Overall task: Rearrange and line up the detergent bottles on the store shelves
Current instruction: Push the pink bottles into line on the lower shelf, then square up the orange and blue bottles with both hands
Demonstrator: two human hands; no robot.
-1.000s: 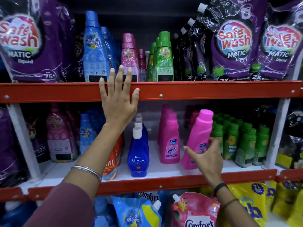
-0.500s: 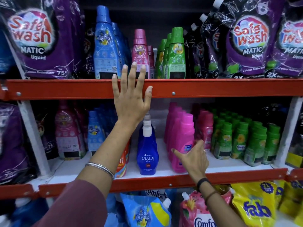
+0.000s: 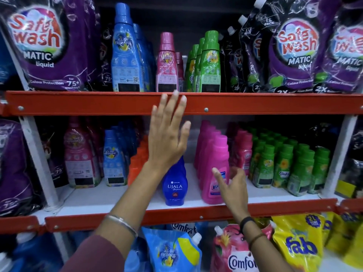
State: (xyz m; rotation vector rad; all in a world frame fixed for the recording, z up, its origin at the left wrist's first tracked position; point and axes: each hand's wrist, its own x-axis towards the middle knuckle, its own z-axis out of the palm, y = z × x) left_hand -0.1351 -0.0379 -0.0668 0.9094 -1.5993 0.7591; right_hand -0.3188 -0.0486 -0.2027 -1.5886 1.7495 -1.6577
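Detergent bottles: upright in front-to-back files on two orange-edged shelves, grouped by colour.
Purple pouches (image 3: 49,46): largest packs, "Safe wash Matic liquid", at both ends of the upper shelf (image 3: 255,104).
Tall blue bottle (image 3: 124,54): upper shelf, left of centre, back label facing out, same-coloured bottles filed behind it.
Upper pink bottle (image 3: 167,63): just right of the blue file, narrow neck, pink cap.
Upper green bottles (image 3: 209,63): short file, green caps, beside black pouches.
Magenta bottles (image 3: 215,169): lower shelf (image 3: 284,208), centre, one straight file, front bottle at the shelf lip.
Small green bottles (image 3: 282,167): lower shelf, right, several tight files.
Blue Ujala bottle (image 3: 174,185): lower shelf front, teardrop body, top hidden by the wrist.
Left hand (image 3: 167,138): raised flat, fingers spread wide, tips over the upper shelf edge, holding nothing.
Right hand (image 3: 233,185): in front of the front magenta bottle, fingers loosely parted; contact cannot be told.
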